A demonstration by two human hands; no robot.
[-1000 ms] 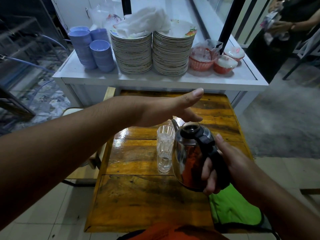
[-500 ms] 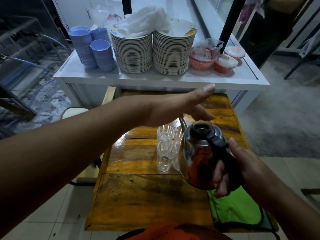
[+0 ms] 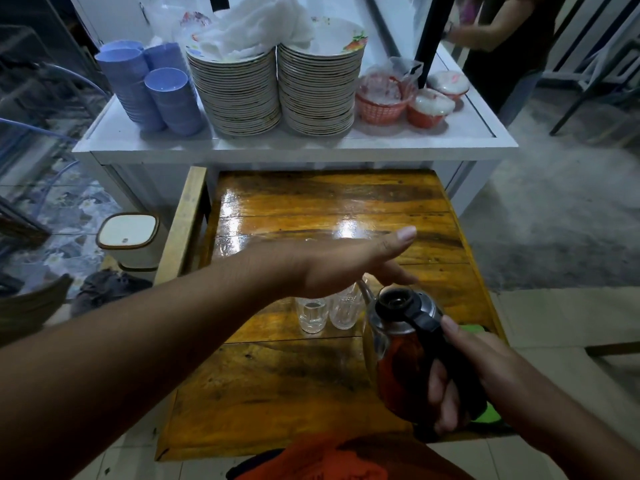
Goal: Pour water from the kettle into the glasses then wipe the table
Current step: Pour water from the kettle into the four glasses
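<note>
Right hand (image 3: 460,372) clenched around the black handle of the kettle (image 3: 401,355), thumb laid along the top of the handle, fingers wrapped underneath. Kettle held up off the wooden table (image 3: 277,386), lid facing the camera, thin spout aimed away toward the glasses.

Left hand (image 3: 346,265) released, flat and palm down, fingers stretched out together, grasping nothing. Hovers directly over the two glasses (image 3: 329,311), hiding their rims; contact with them cannot be told. Glasses upright, side by side and touching or nearly so, just left of the kettle spout and below the left palm. Water level inside too hard to read.

Green cloth (image 3: 474,329) on the table just behind and under the right hand, mostly hidden by hand and kettle.

Beyond the left fingertips, glossy table boards with bright reflections. Farther beyond both hands, a white counter (image 3: 294,145) carrying stacks of plates (image 3: 277,95), blue bowls (image 3: 156,95) off to the left side, and red baskets (image 3: 408,102) off to the right. White cloth (image 3: 256,26) draped over the plate stacks. Another person (image 3: 502,29) standing far past the right hand, at the counter's end.
</note>
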